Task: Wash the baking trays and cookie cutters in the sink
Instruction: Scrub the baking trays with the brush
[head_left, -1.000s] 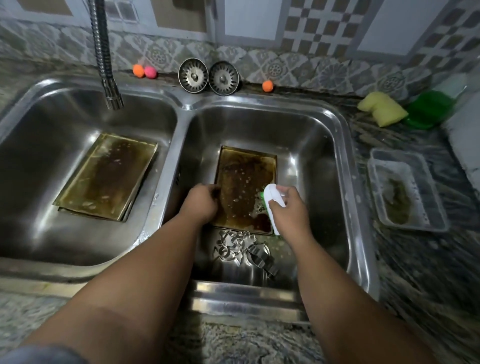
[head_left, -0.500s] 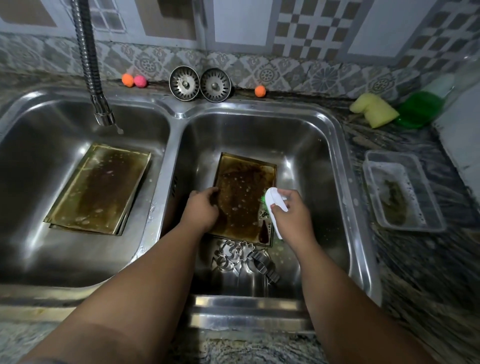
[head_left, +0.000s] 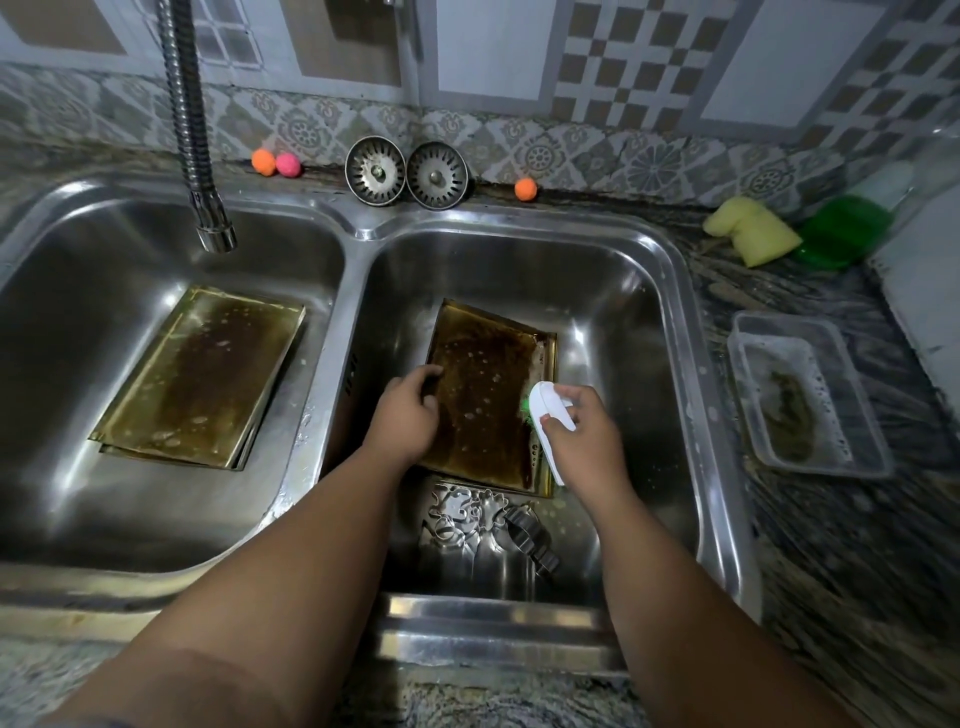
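Brush (head_left: 543, 401) edged up, greasy rectangular tray (head_left: 483, 395)

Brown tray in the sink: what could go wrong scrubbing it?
The tray is wet and the left hand grips only its left edge, so it might slide as the right hand pushes the brush. The cookie cutters lie just below it; a slipping hand could hit their thin metal edges.
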